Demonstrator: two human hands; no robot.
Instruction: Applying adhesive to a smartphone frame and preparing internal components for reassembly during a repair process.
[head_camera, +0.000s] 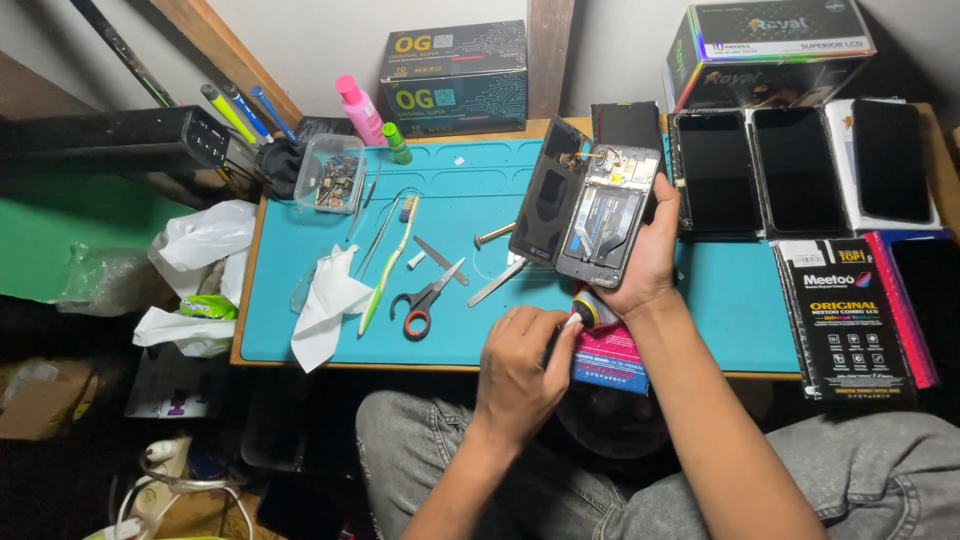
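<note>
Cluttered with repair gear, the worktop (740, 300) carries a teal mat under a wall lined with dark boxes. At its left side lie crumpled white tissue (325, 305), a green toothbrush (388, 265), tweezers (375, 235) and red-handled scissors (425, 300); a small clear tray of parts (332, 175) sits behind them.

Nearer the person's lap, the left hand (520, 375) is curled shut, fingers pressed together around a small tube (590, 310) with a yellow and dark body, its tip pointing up toward the phone.

Just above it, the right hand (648, 255) holds an opened phone (590, 205) off the mat, thumb on one long edge and fingers wrapped behind the other. Its back is off, showing battery, board and flex cables, and a dark panel hangs open at its left side like a hinged leaf.

That phone is probably light and stiff yet fragile: the frame edges look the safest place to grip, since exposed ribbons and the loose panel could tear or crack under pressure.

Further right, dark screen panels (790, 170) lie in a row.
</note>
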